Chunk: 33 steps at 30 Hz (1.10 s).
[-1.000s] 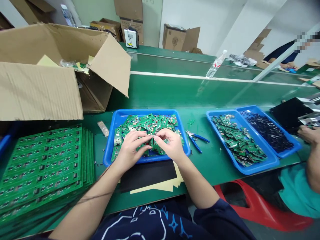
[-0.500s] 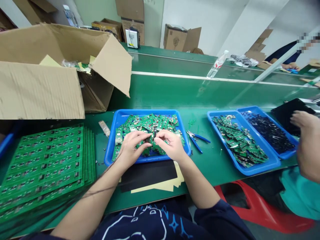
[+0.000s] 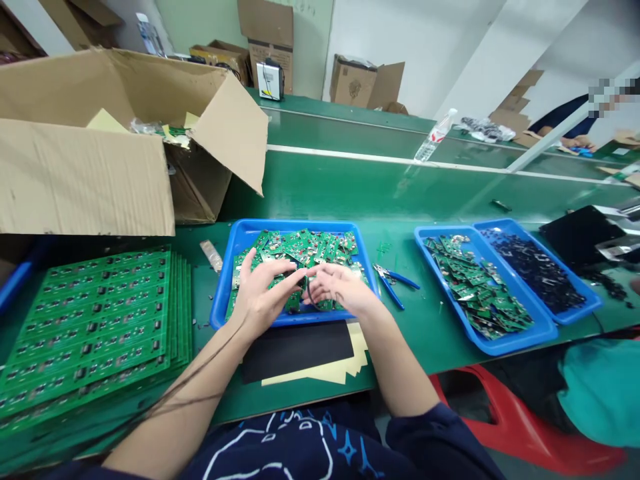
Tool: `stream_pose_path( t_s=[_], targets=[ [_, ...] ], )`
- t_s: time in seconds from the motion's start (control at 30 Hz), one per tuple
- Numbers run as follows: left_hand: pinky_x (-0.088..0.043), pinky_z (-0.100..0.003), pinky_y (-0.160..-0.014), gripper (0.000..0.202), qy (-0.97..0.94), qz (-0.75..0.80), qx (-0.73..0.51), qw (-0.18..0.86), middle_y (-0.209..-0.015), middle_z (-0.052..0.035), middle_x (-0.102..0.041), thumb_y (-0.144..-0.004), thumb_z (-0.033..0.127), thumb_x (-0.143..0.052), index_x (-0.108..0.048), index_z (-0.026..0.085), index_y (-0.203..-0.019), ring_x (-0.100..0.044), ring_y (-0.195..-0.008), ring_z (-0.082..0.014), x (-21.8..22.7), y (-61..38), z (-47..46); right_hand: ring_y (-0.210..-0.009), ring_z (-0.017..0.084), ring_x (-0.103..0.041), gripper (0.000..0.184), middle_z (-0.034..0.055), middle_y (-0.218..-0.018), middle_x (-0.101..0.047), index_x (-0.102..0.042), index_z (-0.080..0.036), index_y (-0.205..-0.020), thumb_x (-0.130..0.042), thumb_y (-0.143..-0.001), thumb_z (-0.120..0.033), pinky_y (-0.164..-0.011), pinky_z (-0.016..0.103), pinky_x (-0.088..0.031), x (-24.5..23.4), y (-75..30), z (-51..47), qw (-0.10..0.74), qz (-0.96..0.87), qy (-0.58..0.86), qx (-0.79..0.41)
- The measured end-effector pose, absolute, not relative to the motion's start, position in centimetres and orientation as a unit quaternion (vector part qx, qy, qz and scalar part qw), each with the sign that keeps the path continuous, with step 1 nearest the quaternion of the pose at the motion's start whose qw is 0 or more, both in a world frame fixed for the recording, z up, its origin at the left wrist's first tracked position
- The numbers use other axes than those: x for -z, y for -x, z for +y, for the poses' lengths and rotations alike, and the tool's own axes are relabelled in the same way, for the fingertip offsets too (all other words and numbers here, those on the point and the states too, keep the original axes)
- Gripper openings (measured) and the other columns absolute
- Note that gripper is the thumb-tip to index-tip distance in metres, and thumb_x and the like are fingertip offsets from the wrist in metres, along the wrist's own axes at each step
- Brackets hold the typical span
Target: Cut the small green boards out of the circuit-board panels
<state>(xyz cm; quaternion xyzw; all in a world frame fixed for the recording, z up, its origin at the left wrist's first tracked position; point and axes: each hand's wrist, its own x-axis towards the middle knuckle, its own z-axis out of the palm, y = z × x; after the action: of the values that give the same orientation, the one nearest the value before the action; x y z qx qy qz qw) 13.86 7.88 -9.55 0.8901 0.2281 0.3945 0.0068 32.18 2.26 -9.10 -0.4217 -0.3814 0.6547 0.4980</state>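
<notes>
My left hand [image 3: 260, 290] is over the left part of a blue tray [image 3: 219, 313] of small green circuit boards [image 3: 305, 243]. One of its fingers sticks up, while the thumb and another finger come close together at a small dark piece, partly hidden. From the right, my right hand [image 3: 345, 288] meets it, fingertips touching or nearly so. Its fingers curl around a thin black strip [image 3: 310, 297] that bends downward over the boards. What lies between the fingertips is mostly covered. Blue-handled cutters [image 3: 395, 283] lie right of the tray.
Stacked green circuit panels [image 3: 100, 320] stand left, below a big open cardboard box [image 3: 85, 177]. Black and yellow sheets [image 3: 300, 353] lie in front of the tray. To the right are a blue tray of boards [image 3: 487, 343] and one of black parts [image 3: 575, 317]. A bottle [image 3: 435, 137] stands behind.
My left hand has spread, with one finger now raised. My right hand's fingers have turned over, and the black strip now curves below them. A co-worker's arm at right has mostly left view.
</notes>
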Motion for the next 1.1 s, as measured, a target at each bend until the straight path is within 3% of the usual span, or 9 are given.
stream_pose_path(
  t_s=[0.07,0.2,0.53,0.87,1.1],
  targets=[
    [-0.02,-0.052,-0.106,0.027,-0.89,0.235,-0.391,-0.007,-0.098,-0.0029,-0.067,-0.083,0.02,-0.053,-0.062,0.032,-0.105,-0.062,-0.093,-0.0174,9.6,-13.9,8.0,-0.061,0.013,-0.065,0.038,-0.0005,-0.066,-0.067,-0.059,-0.018,-0.092,-0.072,-0.064,-0.041,-0.06,0.026,-0.05,9.2,-31.2,2.0,0.501,-0.375,0.402,-0.669],
    [-0.023,-0.05,-0.104,0.027,-0.882,0.241,-0.404,-0.018,-0.096,-0.0042,-0.067,-0.081,0.021,-0.055,-0.063,0.03,-0.105,-0.062,-0.089,-0.0181,9.7,-13.7,8.1,-0.053,0.009,-0.06,0.037,-0.0054,-0.057,-0.063,-0.058,-0.019,-0.085,-0.077,-0.059,-0.037,-0.056,0.023,-0.049,9.4,-30.1,2.0,0.549,-0.321,0.378,-0.673],
    [-0.032,-0.045,-0.096,0.022,-0.855,0.31,-0.415,0.037,-0.091,-0.0046,-0.068,-0.082,0.03,-0.055,-0.065,0.028,-0.101,-0.061,-0.081,-0.0176,9.9,-14.1,7.8,-0.05,0.006,-0.054,0.03,-0.0073,-0.051,-0.057,-0.055,-0.018,-0.076,-0.078,-0.058,-0.025,-0.055,0.02,-0.046,9.8,-28.7,2.3,0.566,-0.176,0.314,-0.741],
    [-0.041,-0.038,-0.079,0.026,-0.871,0.295,-0.384,0.078,-0.089,-0.0068,-0.065,-0.085,0.038,-0.049,-0.067,0.026,-0.1,-0.059,-0.08,-0.0188,9.7,-13.9,8.0,-0.046,0.007,-0.054,0.026,-0.0046,-0.052,-0.06,-0.06,-0.018,-0.068,-0.08,-0.053,-0.027,-0.049,0.02,-0.045,10.0,-29.0,2.3,0.577,-0.195,0.35,-0.712],
    [-0.042,-0.034,-0.074,0.027,-0.884,0.256,-0.381,0.091,-0.089,-0.0072,-0.063,-0.086,0.033,-0.048,-0.065,0.022,-0.104,-0.059,-0.079,-0.0174,9.7,-13.9,8.1,-0.049,0.008,-0.054,0.024,-0.003,-0.052,-0.059,-0.061,-0.017,-0.063,-0.078,-0.053,-0.03,-0.051,0.021,-0.045,9.8,-29.0,2.2,0.594,-0.243,0.379,-0.666]
  ],
)
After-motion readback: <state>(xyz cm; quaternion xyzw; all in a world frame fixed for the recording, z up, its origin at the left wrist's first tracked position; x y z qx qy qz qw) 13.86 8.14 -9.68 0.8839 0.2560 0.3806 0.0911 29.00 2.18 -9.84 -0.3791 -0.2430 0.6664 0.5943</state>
